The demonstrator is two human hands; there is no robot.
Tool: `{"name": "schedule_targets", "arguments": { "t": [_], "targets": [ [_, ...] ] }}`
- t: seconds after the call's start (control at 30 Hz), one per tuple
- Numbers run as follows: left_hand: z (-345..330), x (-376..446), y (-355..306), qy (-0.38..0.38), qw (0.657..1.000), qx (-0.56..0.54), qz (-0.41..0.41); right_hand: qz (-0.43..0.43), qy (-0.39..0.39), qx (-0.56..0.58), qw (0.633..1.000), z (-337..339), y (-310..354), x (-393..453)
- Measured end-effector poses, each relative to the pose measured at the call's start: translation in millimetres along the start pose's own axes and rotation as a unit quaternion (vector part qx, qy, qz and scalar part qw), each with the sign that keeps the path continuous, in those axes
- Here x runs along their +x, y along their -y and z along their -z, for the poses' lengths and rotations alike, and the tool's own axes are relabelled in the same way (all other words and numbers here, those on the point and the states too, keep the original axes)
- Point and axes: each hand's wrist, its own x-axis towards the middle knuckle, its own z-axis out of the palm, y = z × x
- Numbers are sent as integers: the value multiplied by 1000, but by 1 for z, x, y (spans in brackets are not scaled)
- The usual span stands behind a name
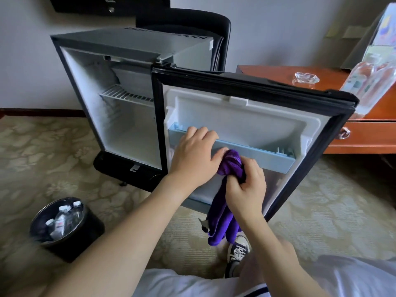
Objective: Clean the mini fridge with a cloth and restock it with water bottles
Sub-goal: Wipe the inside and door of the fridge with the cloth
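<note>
Wiping the door shelf [252,154] of the open mini fridge [120,86] with a purple cloth [230,161]

The right hand [246,189] has its fingers curled tightly round the bunched cloth, pressing its top against the pale blue shelf front while the rest hangs down; the left hand [194,156] grips the shelf rim, fingers hooked over it, thumb touching the cloth. Water bottles [63,219] lie in a black bin [85,239] on the carpet, left of the fridge; more stand on the wooden desk [364,133] at right
</note>
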Motion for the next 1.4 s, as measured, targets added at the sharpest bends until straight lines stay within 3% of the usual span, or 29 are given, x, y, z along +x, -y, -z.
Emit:
{"name": "schedule_targets", "arguments": {
  "t": [0.3, 0.67, 0.87, 1.07, 1.2, 1.4],
  "targets": [
    [5, -6, 25, -39, 998, 32, 40, -90, -28, 29, 995, -21, 21, 4],
    [-4, 2, 44, -92, 992, 74, 44, -59, -113, 72, 989, -15, 47, 55],
    [-10, 6, 50, -123, 986, 95, 56, -57, -201, 64, 976, -13, 39, 82],
    [-12, 13, 54, -128, 985, 91, 75, -29, -161, -66, 984, -26, 25, 95],
    [-13, 13, 59, -130, 984, 93, 75, -32, -155, -104, 982, -41, 27, 106],
    [-16, 15, 60, -139, 984, 74, 79, -58, -86, -120, 987, -61, 42, 117]
  ]
}}
